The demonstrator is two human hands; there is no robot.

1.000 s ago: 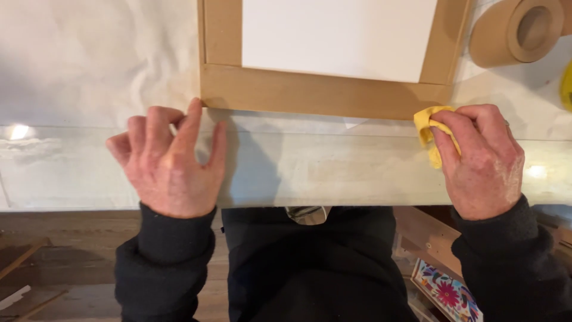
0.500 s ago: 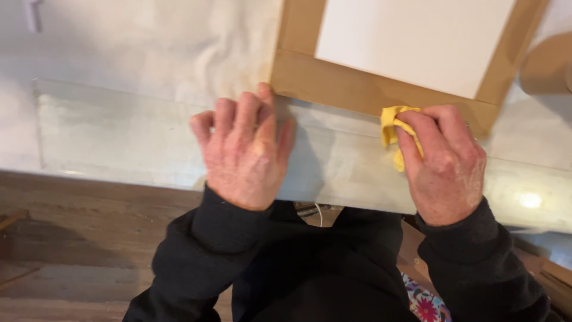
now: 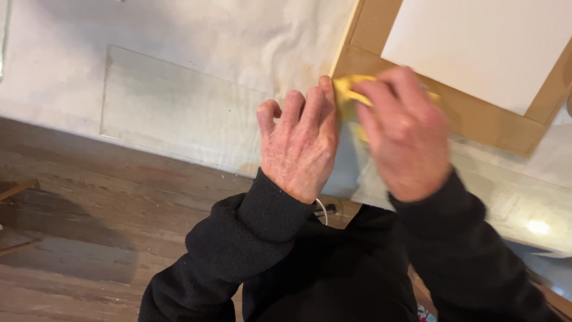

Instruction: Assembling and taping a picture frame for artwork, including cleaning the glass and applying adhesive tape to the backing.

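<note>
Yellow cloth (image 3: 348, 89), pinched in our right hand (image 3: 405, 137), has slid left to touch our flat, empty left hand (image 3: 301, 146) at the frame corner (image 3: 345, 62).

frame (image 3: 357, 59): matt brown card | pane (image 3: 173, 110): clear glossy glass | floor (image 3: 89, 209): worn wood

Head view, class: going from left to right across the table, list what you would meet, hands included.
Clear glass sheet → left hand → yellow cloth → right hand → white panel inside the brown frame.
</note>
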